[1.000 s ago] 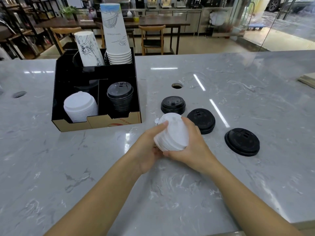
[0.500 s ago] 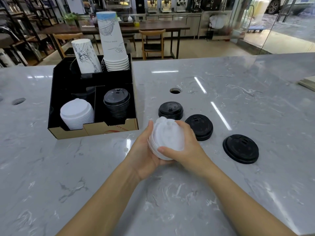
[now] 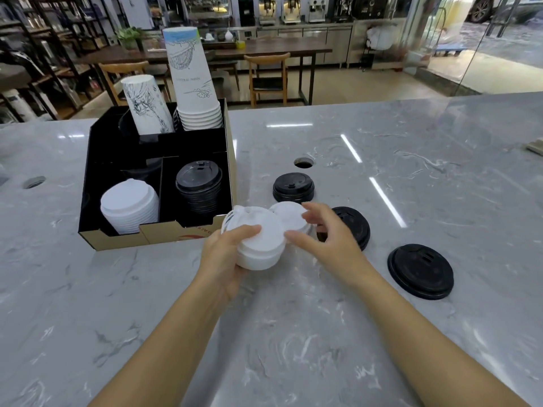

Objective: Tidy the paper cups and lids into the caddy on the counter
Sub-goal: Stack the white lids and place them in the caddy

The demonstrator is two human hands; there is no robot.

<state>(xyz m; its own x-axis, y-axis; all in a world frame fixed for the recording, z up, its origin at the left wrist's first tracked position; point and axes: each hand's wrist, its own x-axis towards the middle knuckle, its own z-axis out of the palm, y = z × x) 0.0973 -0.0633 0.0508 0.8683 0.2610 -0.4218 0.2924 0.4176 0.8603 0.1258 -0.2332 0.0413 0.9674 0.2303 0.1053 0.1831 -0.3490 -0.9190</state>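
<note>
The black caddy (image 3: 123, 239) with a cardboard front stands on the counter at the left. It holds two stacks of paper cups (image 3: 194, 83), a stack of white lids (image 3: 129, 207) and a stack of black lids (image 3: 199, 183). My left hand (image 3: 226, 257) grips a stack of white lids (image 3: 258, 245) just in front of the caddy's right corner. My right hand (image 3: 326, 242) pinches a separate white lid (image 3: 289, 215) between fingers and thumb, right beside that stack. Three black lid piles lie on the counter: (image 3: 293, 186), (image 3: 352, 227), (image 3: 420, 270).
Two round holes in the marble counter (image 3: 304, 163), (image 3: 34, 182). A flat object (image 3: 534, 146) sits at the right edge. Wooden chairs and a long table stand beyond the counter's far edge.
The single white stack held by both hands has split. My left hand keeps the bulk, my right hand has drawn one lid off to the right. The view has shifted slightly.
</note>
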